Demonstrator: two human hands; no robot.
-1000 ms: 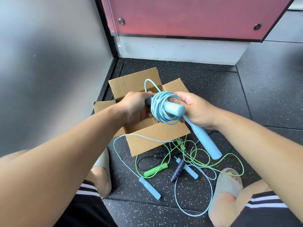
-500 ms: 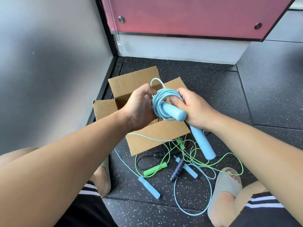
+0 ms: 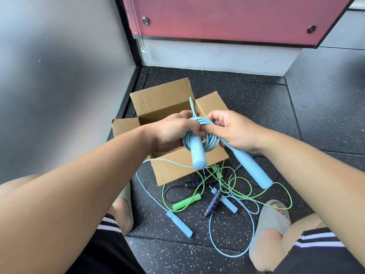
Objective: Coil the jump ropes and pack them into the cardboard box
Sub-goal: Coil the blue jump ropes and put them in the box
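left hand (image 3: 173, 133): curled, gripping | right hand (image 3: 235, 131): curled, pinching | arms (image 3: 98, 175): both reaching forward

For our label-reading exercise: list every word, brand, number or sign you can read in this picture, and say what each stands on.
None: no text can be read anywhere in this view.
The box shows plain cardboard with no print on the sides that face the camera.
The held rope and its handles carry no lettering.
The red panel bears only two screws.

Corner, dark speckled rubber floor (image 3: 246, 95).
Grey wall (image 3: 59, 76) left of the fingers (image 3: 217, 118); red panel (image 3: 227, 16) over white base (image 3: 217, 56) beyond them.
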